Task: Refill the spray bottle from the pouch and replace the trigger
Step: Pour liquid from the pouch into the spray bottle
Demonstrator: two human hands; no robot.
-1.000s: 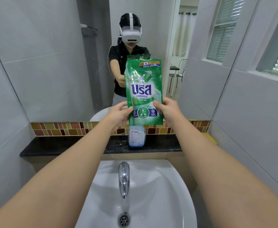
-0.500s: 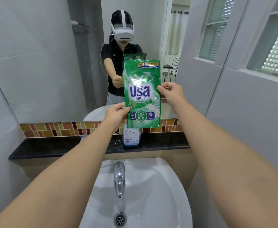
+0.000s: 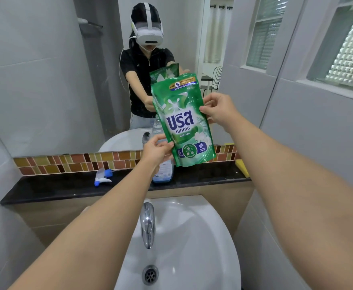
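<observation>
I hold a green refill pouch (image 3: 182,120) upright in the air over the black ledge (image 3: 67,187). My left hand (image 3: 157,150) pinches its lower left edge. My right hand (image 3: 218,109) grips its right edge about halfway up. Behind and below the pouch stands the clear spray bottle (image 3: 163,172) with a little blue liquid at its bottom; its top is hidden by the pouch and my left hand. The blue and white trigger head (image 3: 102,176) lies on the ledge to the left, apart from the bottle.
A white basin (image 3: 192,237) with a chrome tap (image 3: 147,225) and drain (image 3: 150,274) lies under my arms. A yellow sponge (image 3: 241,167) sits at the ledge's right end. The mirror (image 3: 46,80) above the tile strip shows a person. Tiled walls close in on both sides.
My right hand has slid up the pouch's right edge from the bottom corner to mid-height. The pouch now leans slightly to the left. The trigger head has come into view on the ledge.
</observation>
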